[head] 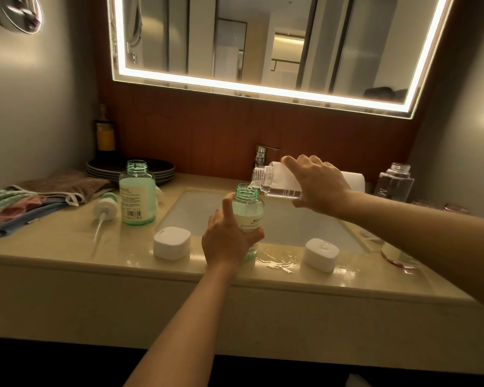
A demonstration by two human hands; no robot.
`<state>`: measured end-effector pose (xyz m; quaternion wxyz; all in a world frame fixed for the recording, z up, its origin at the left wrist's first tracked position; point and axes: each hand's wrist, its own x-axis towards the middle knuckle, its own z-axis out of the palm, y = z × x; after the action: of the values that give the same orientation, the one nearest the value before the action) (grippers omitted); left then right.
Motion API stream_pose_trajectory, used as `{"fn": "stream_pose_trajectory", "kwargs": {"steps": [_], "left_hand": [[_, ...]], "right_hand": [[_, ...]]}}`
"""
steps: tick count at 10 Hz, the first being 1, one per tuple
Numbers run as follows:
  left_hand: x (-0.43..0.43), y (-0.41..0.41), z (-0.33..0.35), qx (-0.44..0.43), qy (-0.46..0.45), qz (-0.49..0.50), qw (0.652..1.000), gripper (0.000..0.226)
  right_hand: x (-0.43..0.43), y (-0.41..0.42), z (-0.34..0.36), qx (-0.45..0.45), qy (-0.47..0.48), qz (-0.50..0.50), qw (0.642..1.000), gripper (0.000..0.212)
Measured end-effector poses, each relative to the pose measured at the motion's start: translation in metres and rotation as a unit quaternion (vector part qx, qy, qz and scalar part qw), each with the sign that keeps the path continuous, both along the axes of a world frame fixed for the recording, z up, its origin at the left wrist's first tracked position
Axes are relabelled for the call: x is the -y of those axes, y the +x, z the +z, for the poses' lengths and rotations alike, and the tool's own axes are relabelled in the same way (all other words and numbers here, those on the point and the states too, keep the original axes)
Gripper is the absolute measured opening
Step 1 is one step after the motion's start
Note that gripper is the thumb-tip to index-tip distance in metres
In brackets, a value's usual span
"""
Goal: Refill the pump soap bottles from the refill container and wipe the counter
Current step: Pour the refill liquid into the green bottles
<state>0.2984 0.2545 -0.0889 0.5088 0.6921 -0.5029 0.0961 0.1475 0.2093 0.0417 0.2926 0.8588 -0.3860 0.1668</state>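
My left hand (229, 238) grips a green-tinted soap bottle (248, 209) with no pump, standing upright on the counter's front edge before the sink. My right hand (319, 185) holds a clear refill container (274, 181) tipped on its side, mouth over the bottle's opening, and clear liquid runs from it into the bottle. A second open green bottle (137, 194) stands at the left, with a white pump head (104, 209) lying beside it.
Two white square caps (171, 243) (320, 254) sit on the beige counter (67, 247), with spilled liquid (274, 261) between them. Folded cloths (25, 202) and stacked dark plates (162, 170) lie left. A clear empty bottle (394, 182) stands right; the faucet (261, 155) is behind the sink (285, 222).
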Motion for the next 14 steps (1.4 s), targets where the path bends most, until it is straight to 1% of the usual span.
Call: {"fn": "stream_pose_trajectory", "kwargs": {"steps": [3, 10, 14], "left_hand": [[-0.0009, -0.0004, 0.001, -0.011, -0.006, -0.005, 1.0, 0.087], [-0.0016, -0.0002, 0.0005, -0.001, 0.015, 0.002, 1.0, 0.089], [-0.0026, -0.0006, 0.0018, -0.006, 0.009, -0.002, 1.0, 0.088]], "right_hand": [[-0.0009, 0.0002, 0.0008, 0.0, 0.001, -0.001, 1.0, 0.074], [-0.0003, 0.0009, 0.0013, -0.001, -0.007, -0.003, 1.0, 0.074], [-0.0012, 0.0008, 0.002, -0.006, -0.008, -0.001, 1.0, 0.074]]}}
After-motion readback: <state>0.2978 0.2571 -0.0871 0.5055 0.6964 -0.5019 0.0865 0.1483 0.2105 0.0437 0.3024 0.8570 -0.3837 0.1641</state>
